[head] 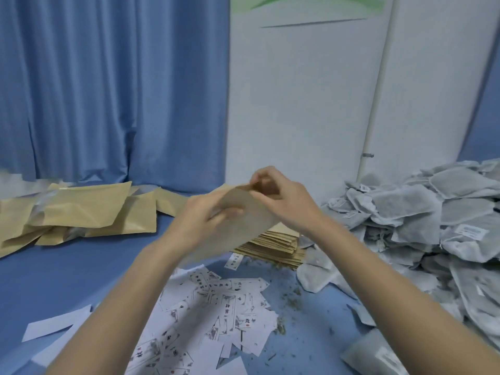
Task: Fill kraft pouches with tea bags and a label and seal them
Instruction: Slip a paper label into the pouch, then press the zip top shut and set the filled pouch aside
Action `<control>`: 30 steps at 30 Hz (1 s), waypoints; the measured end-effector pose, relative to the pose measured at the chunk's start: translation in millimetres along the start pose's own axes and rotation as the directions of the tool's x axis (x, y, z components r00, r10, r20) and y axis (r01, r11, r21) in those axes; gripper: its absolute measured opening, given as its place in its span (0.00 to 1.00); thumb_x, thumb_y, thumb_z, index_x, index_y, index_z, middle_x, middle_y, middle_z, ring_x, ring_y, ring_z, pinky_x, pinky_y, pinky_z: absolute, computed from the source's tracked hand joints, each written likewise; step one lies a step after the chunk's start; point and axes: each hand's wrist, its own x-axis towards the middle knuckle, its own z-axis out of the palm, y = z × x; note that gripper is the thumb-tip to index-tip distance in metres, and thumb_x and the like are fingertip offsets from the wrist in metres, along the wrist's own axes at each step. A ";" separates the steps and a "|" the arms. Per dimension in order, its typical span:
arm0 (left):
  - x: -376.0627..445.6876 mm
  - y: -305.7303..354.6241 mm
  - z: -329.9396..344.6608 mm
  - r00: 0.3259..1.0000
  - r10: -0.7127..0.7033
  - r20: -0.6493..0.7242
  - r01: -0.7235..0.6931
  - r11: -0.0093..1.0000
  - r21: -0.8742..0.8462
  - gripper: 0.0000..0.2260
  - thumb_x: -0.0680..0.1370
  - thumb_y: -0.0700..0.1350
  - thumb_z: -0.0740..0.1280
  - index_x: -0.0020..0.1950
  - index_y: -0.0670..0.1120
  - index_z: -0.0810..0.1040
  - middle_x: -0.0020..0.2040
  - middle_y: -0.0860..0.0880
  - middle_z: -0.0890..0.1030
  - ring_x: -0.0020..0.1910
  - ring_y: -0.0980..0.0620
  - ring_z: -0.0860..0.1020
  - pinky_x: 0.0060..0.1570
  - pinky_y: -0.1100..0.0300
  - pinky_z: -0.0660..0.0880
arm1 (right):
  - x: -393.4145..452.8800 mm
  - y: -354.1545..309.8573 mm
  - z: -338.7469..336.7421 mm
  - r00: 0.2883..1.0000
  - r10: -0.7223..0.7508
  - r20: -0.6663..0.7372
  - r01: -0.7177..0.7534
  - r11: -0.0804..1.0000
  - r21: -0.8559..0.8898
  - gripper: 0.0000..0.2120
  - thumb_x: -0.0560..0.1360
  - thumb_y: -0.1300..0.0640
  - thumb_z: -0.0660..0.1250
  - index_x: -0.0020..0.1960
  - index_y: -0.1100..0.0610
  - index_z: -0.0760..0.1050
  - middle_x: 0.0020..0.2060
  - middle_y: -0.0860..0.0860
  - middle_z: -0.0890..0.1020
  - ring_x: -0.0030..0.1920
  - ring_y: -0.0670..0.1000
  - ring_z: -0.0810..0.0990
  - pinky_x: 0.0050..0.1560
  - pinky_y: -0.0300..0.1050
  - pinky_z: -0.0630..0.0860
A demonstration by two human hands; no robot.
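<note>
Head view: kraft pouch [238, 228] held in the air above the blue table [70, 269], in front of the stack of flat pouches [273, 246]. Its long axis runs from lower left, near the person, up to the far right, where the mouth end points away from the camera. The pouch is plain brown, flat and slightly bowed, with no print visible. Left hand [208, 215] grips the pouch at mid-length, thumb across its near face. Right hand [281, 196] pinches the top edge at the mouth, fingers curled over it. Printed labels [216, 307] lie scattered on the table below. Tea bags [422, 217] are heaped at the right. Filled pouches [81, 212] lie at the left, before the blue curtain [108, 90].
</note>
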 end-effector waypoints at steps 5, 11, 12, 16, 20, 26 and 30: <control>26.3 18.7 -10.3 0.985 -0.158 -0.074 0.137 0.963 -0.232 0.06 0.75 0.53 0.67 0.38 0.59 0.78 0.34 0.68 0.80 0.37 0.73 0.76 0.35 0.77 0.69 | -1.8 -23.6 -65.2 0.996 -0.084 0.008 0.084 0.996 0.032 0.15 0.73 0.38 0.63 0.45 0.50 0.71 0.33 0.43 0.80 0.34 0.41 0.74 0.37 0.31 0.66; 52.7 52.3 0.9 0.980 -0.187 -0.068 0.129 0.856 -0.500 0.10 0.75 0.54 0.65 0.40 0.51 0.80 0.33 0.63 0.81 0.32 0.68 0.78 0.30 0.75 0.70 | 8.5 -47.9 -116.1 0.871 0.189 0.454 0.024 0.906 -0.423 0.11 0.66 0.34 0.68 0.32 0.39 0.79 0.24 0.39 0.76 0.27 0.36 0.73 0.28 0.26 0.63; 54.9 55.8 5.1 0.981 -0.186 -0.048 0.134 0.842 -0.522 0.11 0.73 0.56 0.65 0.40 0.50 0.80 0.33 0.62 0.81 0.32 0.67 0.78 0.31 0.74 0.71 | 10.5 -48.3 -120.1 0.839 0.265 0.475 -0.003 0.875 -0.483 0.13 0.66 0.33 0.67 0.30 0.39 0.78 0.23 0.36 0.76 0.27 0.34 0.74 0.27 0.25 0.64; 63.2 62.4 21.5 0.978 -0.207 0.003 0.173 0.814 -0.555 0.12 0.74 0.56 0.64 0.41 0.49 0.81 0.34 0.60 0.82 0.34 0.65 0.79 0.32 0.72 0.73 | 9.5 -42.3 -136.3 0.829 0.343 0.442 -0.038 0.823 -0.567 0.16 0.64 0.31 0.67 0.41 0.42 0.79 0.36 0.36 0.81 0.39 0.36 0.79 0.38 0.32 0.70; 72.0 67.9 35.2 0.957 -0.276 0.084 0.258 0.691 -0.675 0.14 0.74 0.55 0.65 0.45 0.46 0.81 0.39 0.52 0.85 0.38 0.56 0.83 0.34 0.65 0.77 | 0.5 -37.3 -154.2 0.960 0.051 0.277 0.076 0.901 -0.427 0.12 0.65 0.40 0.73 0.43 0.46 0.78 0.36 0.42 0.82 0.38 0.41 0.78 0.36 0.36 0.71; 74.9 77.1 59.6 0.953 -0.275 0.127 0.278 0.632 -0.723 0.13 0.76 0.53 0.64 0.46 0.44 0.82 0.41 0.49 0.85 0.39 0.53 0.83 0.34 0.64 0.77 | -4.4 -37.7 -167.3 0.777 0.439 0.452 -0.153 0.827 -0.540 0.14 0.69 0.34 0.65 0.38 0.45 0.78 0.34 0.35 0.82 0.36 0.34 0.79 0.40 0.32 0.71; 72.9 82.9 73.1 0.946 -0.281 0.158 0.294 0.552 -0.780 0.12 0.74 0.52 0.64 0.44 0.44 0.82 0.38 0.49 0.85 0.36 0.53 0.83 0.33 0.63 0.77 | -11.7 -28.5 -159.4 0.650 0.466 0.600 -0.316 0.884 -0.345 0.04 0.76 0.45 0.63 0.43 0.42 0.74 0.34 0.32 0.81 0.37 0.33 0.80 0.36 0.25 0.73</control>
